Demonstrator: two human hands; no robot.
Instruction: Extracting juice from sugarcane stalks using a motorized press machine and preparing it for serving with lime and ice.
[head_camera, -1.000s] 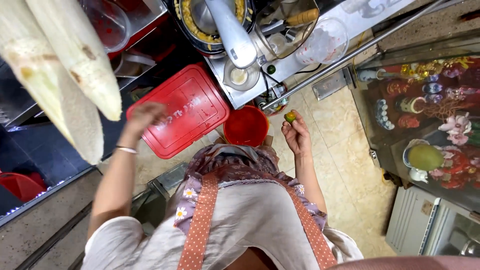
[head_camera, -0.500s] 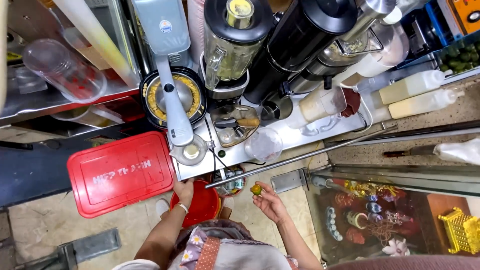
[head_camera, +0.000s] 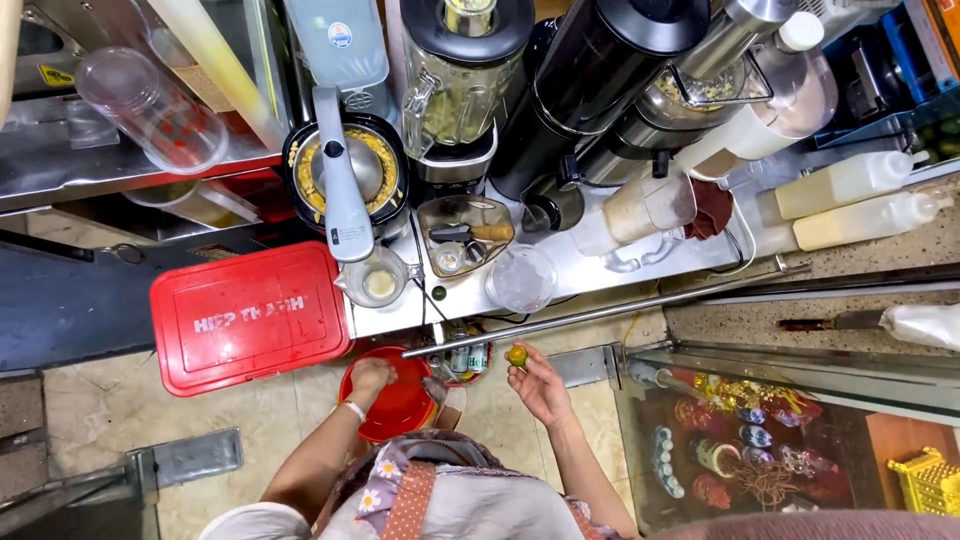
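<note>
Citrus fruit (head_camera: 516, 355) pinched in right fingers (head_camera: 527, 366); left hand (head_camera: 370, 376) curled over red bucket (head_camera: 400, 408) below counter (head_camera: 600, 280).

A stainless steel counter (head_camera: 600, 275) carried a citrus juicer (head_camera: 345, 175) with a grey lever, a blender (head_camera: 462, 80), tall dark canisters (head_camera: 590, 90), a small glass cup of pale juice (head_camera: 378, 283), an empty plastic cup (head_camera: 520, 280), a glass tray of small tools (head_camera: 465, 235) and two squeeze bottles (head_camera: 850, 200). A red plastic lid (head_camera: 245, 315) lay beside its left end. A red bucket (head_camera: 390, 405) stood on the tiled floor (head_camera: 100, 410) below
</note>
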